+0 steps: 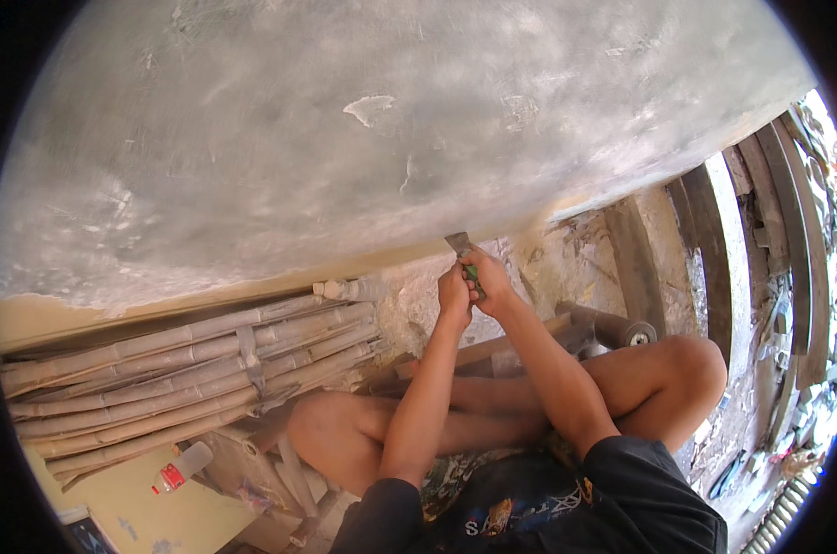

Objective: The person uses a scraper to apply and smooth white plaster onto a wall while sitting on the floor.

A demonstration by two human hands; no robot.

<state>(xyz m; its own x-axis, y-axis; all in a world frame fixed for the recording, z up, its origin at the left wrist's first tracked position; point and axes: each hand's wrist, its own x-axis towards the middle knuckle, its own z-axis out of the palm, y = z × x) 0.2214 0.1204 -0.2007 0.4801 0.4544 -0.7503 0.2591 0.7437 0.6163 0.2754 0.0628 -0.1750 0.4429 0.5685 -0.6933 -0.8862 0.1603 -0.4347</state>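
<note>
Both of my hands are out in front of me, close together on a putty knife [457, 243] with a flat metal blade and a green handle. My right hand [492, 277] is closed around the handle. My left hand [454, 294] is closed against the handle from the other side, its fingers partly hidden. The blade points up to the lower edge of a big grey plastered surface [280, 157]; whether it touches cannot be told. This surface has pale scuffs, a flaked patch [370, 109] and a thin crack-like mark [406, 174].
Bundled bamboo poles [178, 355] lie at the left, beneath the grey surface. A clear plastic bottle with a red label [180, 467] lies lower left. Wooden beams [714, 249] stand at the right. A dark cylindrical piece [612, 328] is near my bent right knee. A ribbed hose [783, 517] shows lower right.
</note>
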